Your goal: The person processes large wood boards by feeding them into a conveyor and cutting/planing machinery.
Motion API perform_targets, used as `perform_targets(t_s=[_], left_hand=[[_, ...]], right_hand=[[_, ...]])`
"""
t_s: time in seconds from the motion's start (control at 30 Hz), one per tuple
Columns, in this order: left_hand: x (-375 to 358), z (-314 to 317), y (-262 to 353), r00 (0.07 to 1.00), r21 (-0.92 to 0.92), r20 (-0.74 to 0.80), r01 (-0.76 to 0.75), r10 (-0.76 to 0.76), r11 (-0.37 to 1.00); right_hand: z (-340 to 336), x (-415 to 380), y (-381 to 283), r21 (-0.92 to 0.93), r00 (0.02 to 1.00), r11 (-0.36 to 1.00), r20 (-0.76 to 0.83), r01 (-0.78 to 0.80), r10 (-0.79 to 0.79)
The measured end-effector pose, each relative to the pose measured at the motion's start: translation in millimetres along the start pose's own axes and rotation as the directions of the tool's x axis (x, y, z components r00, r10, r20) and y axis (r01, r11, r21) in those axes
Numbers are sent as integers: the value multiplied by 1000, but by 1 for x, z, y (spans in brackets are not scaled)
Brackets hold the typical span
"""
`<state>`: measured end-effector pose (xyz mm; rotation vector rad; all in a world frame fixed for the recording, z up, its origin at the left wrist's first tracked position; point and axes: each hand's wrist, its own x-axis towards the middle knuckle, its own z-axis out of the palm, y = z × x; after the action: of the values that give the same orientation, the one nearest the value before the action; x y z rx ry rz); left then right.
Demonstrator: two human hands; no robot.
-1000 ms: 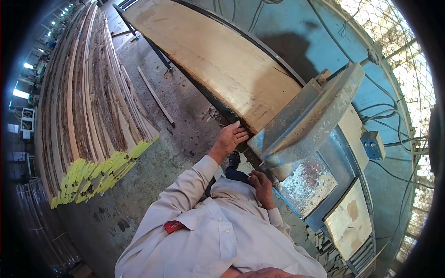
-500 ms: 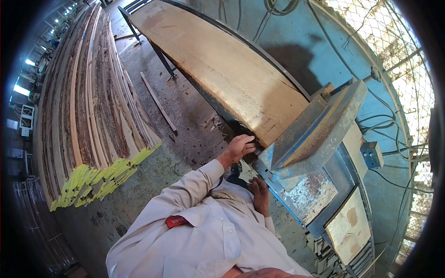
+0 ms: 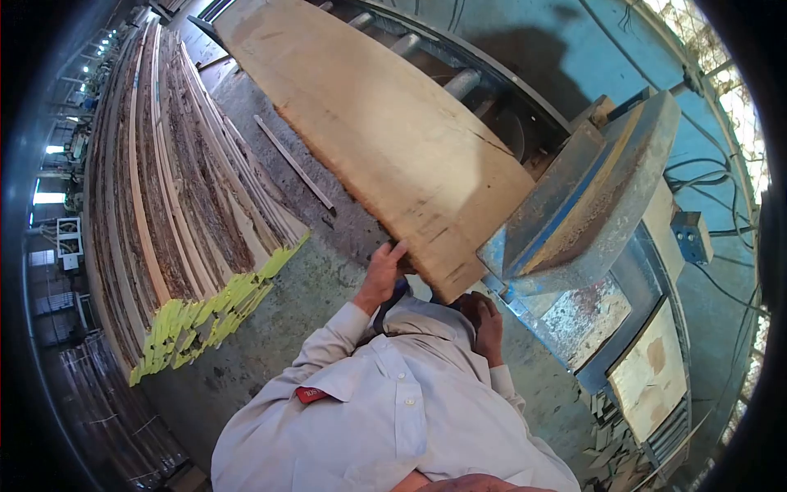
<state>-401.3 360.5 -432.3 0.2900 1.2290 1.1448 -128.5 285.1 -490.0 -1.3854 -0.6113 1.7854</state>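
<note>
A long, wide wooden board point(image 3: 385, 139) slants across the roller stand, its near end jutting toward my waist. My left hand point(image 3: 381, 275) grips the board's left edge close to that end, thumb on top and fingers partly hidden beneath. Just below the board's near corner is my right hand point(image 3: 489, 328), beside the machine's front edge. Its fingers are curled in; whatever they hold, if anything, is hidden. Right of the board stands a saw machine with a large, dusty grey guard point(image 3: 598, 197) over a worn metal table point(image 3: 586, 320).
Stacked rough planks point(image 3: 188, 180) with yellow-painted ends fill the left side. A thin wood strip point(image 3: 293, 162) lies on the floor. Metal rollers point(image 3: 463, 84) show behind the board. A smaller board point(image 3: 652, 369) rests at right, above scrap offcuts point(image 3: 615, 451). Cables hang along the blue wall.
The board has shifted toward me and to the left, exposing rollers behind it. My left hand has moved left and holds its edge. My right hand has moved slightly right.
</note>
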Motion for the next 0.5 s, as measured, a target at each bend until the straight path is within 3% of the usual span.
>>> perform_targets(t_s=[0.1, 0.2, 0.33, 0.5], left_hand=[[-18, -27, 0, 986, 102, -154, -49, 64, 994], [-30, -45, 3, 975, 153, -219, -7, 41, 988], [-31, -57, -3, 963, 227, -227, -93, 145, 970], [-30, -70, -13, 957, 326, -243, -74, 159, 943]], right_hand=[[11, -5, -23, 427, 989, 898, 141, -107, 50], [33, 3, -36, 416, 970, 902, 244, -120, 16], [48, 34, -32, 509, 933, 838, 359, -196, 1], [60, 57, -34, 513, 959, 823, 250, -245, 130]])
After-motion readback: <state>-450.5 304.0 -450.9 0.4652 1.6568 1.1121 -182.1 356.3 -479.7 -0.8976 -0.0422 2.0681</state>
